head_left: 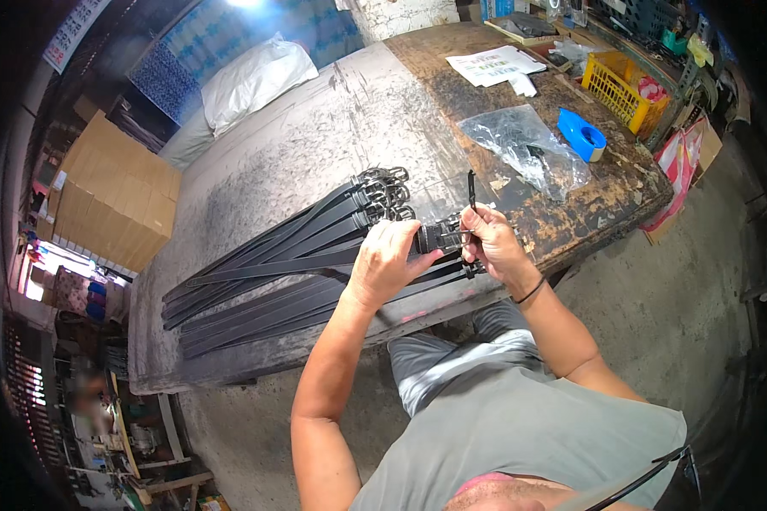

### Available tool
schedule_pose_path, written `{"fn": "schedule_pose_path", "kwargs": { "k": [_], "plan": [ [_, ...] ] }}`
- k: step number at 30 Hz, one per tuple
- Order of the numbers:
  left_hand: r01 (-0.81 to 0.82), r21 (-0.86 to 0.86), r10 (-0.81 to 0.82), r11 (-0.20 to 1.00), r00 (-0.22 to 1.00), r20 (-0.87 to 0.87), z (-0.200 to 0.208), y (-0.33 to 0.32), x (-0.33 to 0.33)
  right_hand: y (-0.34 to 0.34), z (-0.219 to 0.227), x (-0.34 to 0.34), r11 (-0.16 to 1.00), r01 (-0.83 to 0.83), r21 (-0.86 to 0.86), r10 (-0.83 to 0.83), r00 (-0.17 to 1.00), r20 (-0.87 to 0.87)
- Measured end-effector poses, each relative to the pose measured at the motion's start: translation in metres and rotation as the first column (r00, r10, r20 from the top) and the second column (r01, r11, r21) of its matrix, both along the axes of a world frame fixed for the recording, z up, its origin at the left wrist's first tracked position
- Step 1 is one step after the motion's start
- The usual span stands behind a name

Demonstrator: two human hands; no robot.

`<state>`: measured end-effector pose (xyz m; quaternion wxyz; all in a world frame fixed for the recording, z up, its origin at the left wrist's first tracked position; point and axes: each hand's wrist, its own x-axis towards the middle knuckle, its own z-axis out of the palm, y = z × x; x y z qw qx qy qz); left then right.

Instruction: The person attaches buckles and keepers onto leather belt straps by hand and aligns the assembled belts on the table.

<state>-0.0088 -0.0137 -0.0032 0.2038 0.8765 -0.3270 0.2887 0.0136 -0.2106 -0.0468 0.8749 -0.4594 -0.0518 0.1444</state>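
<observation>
Holding one black belt (298, 266) above the worn workbench (332, 119), over a stack of black belts (273, 255): left hand (383, 262) clenched around the strap near the buckle (441, 237), right hand (490, 243) pinching a thin black tool (471, 189) at that buckle. Farther back, a yellow basket (615, 89) with something red and white inside, contents hard to make out. Beside it, blue tape roll (581, 134), crumpled clear plastic bag (524, 145).

Belts (264, 264) lie on the table (332, 119), tape dispenser (581, 134) right of them.
</observation>
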Motion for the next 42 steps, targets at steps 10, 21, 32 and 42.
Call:
{"fn": "schedule_pose_path", "kwargs": {
  "k": [10,21,32,42],
  "plan": [
    [-0.051,-0.062,0.028,0.997,0.942,-0.333,0.024,-0.013,-0.007,-0.004,0.021,-0.004,0.923,0.076,-0.378,0.037,0.958,0.283],
    [-0.14,-0.623,-0.492,0.769,0.493,-0.718,0.042,0.01,-0.009,-0.018,0.0,0.007,0.918,-0.083,-0.388,0.195,0.946,0.258],
    [-0.138,-0.51,-0.411,0.849,0.435,-0.801,0.031,0.004,-0.004,0.014,0.009,0.006,0.871,0.187,-0.455,0.155,0.774,0.614],
    [-0.214,-0.467,-0.272,0.858,0.582,-0.767,0.034,-0.016,-0.006,-0.008,0.046,-0.001,0.714,0.527,-0.461,-0.039,0.688,0.725]
  ]
}}
